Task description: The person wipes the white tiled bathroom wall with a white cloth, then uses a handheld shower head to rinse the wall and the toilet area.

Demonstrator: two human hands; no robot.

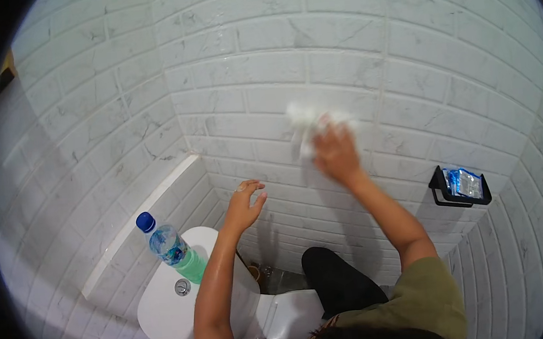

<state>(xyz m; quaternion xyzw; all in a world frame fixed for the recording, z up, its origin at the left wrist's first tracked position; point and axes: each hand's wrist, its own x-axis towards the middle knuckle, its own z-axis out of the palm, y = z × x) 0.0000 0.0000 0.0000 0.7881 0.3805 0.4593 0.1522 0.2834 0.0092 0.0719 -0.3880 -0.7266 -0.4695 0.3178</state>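
My right hand (pixel 336 152), smeared by motion, presses a white cloth (pixel 305 113) against the white tiled wall (pixel 340 66) ahead of me. The cloth is blurred too, so its exact make, cloth or tissue, is hard to tell. Lower and to the left, my left hand (pixel 244 205) is raised in the air with fingers loosely curved and the thumb apart. Nothing is in it. Below that forearm stands a clear plastic bottle (pixel 169 244) with a blue cap and green liquid in its lower part, on the white toilet tank lid (pixel 162 318).
A round silver flush button (pixel 182 287) is set in the lid. At the right wall a black holder (pixel 440 192) carries blue and clear packets (pixel 465 183). A tiled ledge (pixel 152 202) runs along the left. The white toilet seat lid (pixel 290 313) lies beside my dark-clothed knee (pixel 336 280).
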